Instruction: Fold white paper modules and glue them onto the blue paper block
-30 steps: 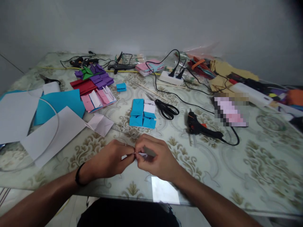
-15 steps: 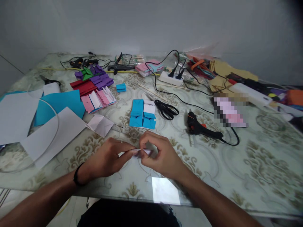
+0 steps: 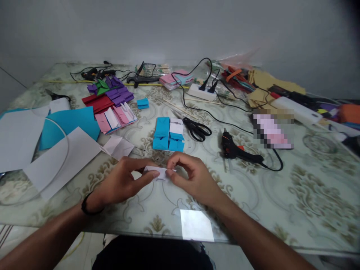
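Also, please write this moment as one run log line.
left hand: pinching folded pale paper | right hand: pinching it too | beyond: blue folded papers, scissors

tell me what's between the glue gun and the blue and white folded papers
Black-handled scissors lie between them, seen in the head view.

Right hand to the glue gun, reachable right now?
Probably yes: the glue gun lies beyond and to the right of the right hand, with nothing visibly blocking. That hand is pinching folded white paper, though, so it would likely need to let go first.
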Available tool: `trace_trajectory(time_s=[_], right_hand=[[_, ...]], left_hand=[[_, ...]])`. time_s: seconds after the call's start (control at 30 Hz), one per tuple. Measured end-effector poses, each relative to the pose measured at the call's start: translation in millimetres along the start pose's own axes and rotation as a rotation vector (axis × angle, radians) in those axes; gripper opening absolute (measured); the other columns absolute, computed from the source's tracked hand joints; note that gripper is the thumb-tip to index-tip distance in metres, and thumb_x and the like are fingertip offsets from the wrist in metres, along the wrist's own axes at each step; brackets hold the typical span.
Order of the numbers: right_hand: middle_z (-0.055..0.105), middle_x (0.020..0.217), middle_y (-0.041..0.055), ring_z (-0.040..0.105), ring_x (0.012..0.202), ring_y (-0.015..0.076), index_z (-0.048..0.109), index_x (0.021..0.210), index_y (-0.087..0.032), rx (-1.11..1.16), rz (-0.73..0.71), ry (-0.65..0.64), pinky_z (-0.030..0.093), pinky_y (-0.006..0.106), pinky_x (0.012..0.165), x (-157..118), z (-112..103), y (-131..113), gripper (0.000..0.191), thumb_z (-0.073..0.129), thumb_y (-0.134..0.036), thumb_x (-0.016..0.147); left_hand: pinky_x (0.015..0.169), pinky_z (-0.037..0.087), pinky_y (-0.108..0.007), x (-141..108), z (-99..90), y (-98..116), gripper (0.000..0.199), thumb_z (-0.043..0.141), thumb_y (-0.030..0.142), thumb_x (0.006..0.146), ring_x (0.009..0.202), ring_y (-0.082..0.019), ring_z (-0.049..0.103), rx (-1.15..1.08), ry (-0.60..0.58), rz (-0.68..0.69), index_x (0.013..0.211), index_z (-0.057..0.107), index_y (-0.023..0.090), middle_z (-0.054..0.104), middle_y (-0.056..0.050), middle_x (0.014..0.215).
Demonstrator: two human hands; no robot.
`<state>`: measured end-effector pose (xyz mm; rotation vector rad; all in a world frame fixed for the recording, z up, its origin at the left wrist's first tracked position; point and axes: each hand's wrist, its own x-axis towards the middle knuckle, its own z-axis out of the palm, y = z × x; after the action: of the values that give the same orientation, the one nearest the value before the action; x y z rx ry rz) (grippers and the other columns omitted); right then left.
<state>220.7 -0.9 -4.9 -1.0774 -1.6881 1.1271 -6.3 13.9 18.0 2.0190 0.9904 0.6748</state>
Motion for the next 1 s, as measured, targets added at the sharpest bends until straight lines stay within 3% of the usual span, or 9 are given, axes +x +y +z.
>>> trace_trajectory(time_s=[0.1,0.4,0.8,1.0], right_hand=[[0.063,0.077,-0.0008,0.059,0.073,0.0158,0.063,0.08,-0.021,-0.042,-0.037,0.0,0.045,0.029,0.07,-0.4,4.1,-2.3,0.007,0.065,-0.016,0.084],[0.056,0.075,-0.0026,0.056,0.071,0.0143,0.056,0.078,-0.022,-0.069,-0.173,-0.019,0.044,0.026,0.067,-3.0,14.0,-1.9,0.015,0.06,-0.008,0.077],[0.061,0.076,-0.0015,0.058,0.073,0.016,0.059,0.079,-0.022,-0.052,-0.1,0.002,0.044,0.031,0.07,-0.6,-0.6,-5.1,0.01,0.061,-0.012,0.081],[0.06,0.075,-0.0018,0.057,0.072,0.0159,0.059,0.078,-0.023,-0.001,-0.068,0.026,0.044,0.03,0.069,-1.9,1.7,-3.4,0.012,0.06,-0.011,0.078]], left_hand=[[0.069,0.051,-0.02,-0.6,3.9,-3.0,0.013,0.069,0.027,0.098,0.077,-0.013,0.071,-0.046,-0.026,-0.017,0.099,0.078,0.019,0.08,-0.001,0.089],[0.067,0.048,-0.021,-2.3,10.6,-0.1,0.01,0.066,0.011,0.095,0.07,-0.01,0.066,-0.014,-0.039,0.109,0.092,0.074,0.016,0.076,0.001,0.081],[0.066,0.046,-0.023,-2.4,0.0,1.0,0.016,0.063,0.021,0.099,0.068,-0.011,0.06,-0.096,0.013,0.003,0.087,0.072,0.016,0.07,0.0,0.076],[0.066,0.049,-0.023,-0.3,3.6,1.9,0.016,0.065,0.025,0.099,0.074,-0.014,0.067,-0.117,-0.072,-0.026,0.096,0.077,0.015,0.078,-0.002,0.084]])
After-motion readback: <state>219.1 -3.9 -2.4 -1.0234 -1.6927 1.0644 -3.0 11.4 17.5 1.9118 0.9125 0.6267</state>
